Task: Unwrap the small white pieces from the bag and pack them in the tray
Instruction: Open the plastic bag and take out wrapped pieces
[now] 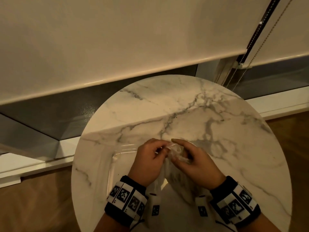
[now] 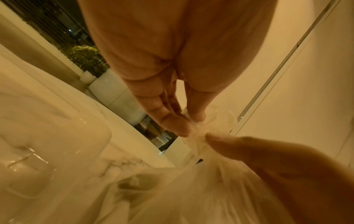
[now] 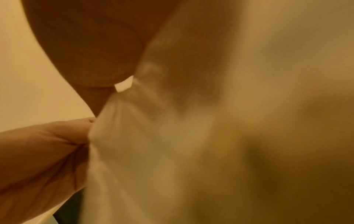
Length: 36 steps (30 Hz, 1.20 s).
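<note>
I can read no brand or lettering anywhere; the only markings are the black-and-white square code tags on the black wristbands (image 1: 125,198), and they carry no words I can make out.

My left hand (image 1: 147,160) pinches the gathered neck of the thin translucent plastic bag (image 1: 175,174), thumb and fingertips (image 2: 173,124) pressed together on the twisted film. My right hand (image 1: 195,162) grips the same neck from the other side, its fingers curled round the crumpled plastic, one finger stretched forward over the top. In the left wrist view a right-hand fingertip (image 2: 212,137) presses on the twist just beside the left hand's pinch. The right wrist view is blurred and filled mostly with pale plastic; a small white tab (image 3: 124,86) shows at the bunched neck, and I cannot tell what it is.

The bag sits on the round white marble-patterned table (image 1: 192,111), near its front edge, between my wrists. Pale lumps show through the film in the left wrist view, too blurred to identify. The clear plastic tray (image 1: 117,154) lies flat on the table just left of the bag, partly under my left hand.
</note>
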### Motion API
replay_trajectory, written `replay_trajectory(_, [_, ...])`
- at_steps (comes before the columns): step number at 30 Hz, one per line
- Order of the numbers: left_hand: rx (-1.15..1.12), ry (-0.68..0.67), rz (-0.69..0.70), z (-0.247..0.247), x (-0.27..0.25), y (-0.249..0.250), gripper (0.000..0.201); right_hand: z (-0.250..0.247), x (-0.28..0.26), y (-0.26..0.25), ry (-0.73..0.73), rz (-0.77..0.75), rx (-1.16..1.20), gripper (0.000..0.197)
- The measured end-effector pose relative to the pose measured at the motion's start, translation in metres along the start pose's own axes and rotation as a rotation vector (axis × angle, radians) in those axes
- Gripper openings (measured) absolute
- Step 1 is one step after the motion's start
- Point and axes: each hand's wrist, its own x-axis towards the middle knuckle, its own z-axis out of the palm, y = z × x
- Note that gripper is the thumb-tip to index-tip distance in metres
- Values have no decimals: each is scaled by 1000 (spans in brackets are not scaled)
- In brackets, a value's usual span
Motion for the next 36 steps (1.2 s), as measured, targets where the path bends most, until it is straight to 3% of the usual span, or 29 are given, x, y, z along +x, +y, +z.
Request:
replay_trajectory(8, [-150, -36, -33, 5, -23, 21, 27, -8, -19, -8, 4, -88, 302, 18])
replay_trajectory(12, [-145, 7, 33, 6, -33, 30, 29, -9, -28, -12, -79, -62, 465, 38])
replay_trajectory(15, [-101, 38, 65, 7, -42, 38, 33, -10, -36, -14, -13, -93, 330, 52])
replay_trajectory(19, [-169, 51, -24, 10, -58, 50, 39, -10, -45, -25, 124, -141, 249, 28])
replay_trajectory(22, [-68, 22, -36, 18, -67, 61, 40, -8, -54, -29, 126, -164, 275, 18])
replay_trajectory(25, [104, 51, -27, 25, -70, 68, 19, -11, -66, -35, 120, -188, 243, 14])
replay_trajectory(28, [158, 53, -3, 25, -76, 72, 6, -15, -76, -37, 121, -198, 213, 15])
replay_trajectory(32, [179, 56, -23, 24, -89, 78, 22, -19, -84, -30, 95, -131, 177, 29])
replay_trajectory(34, [180, 82, -39, 24, -93, 79, 21, -19, -88, -29, 96, -117, 108, 38])
replay_trajectory(36, [188, 106, -37, 22, -95, 79, 20, -18, -90, -28, 114, -139, 51, 35])
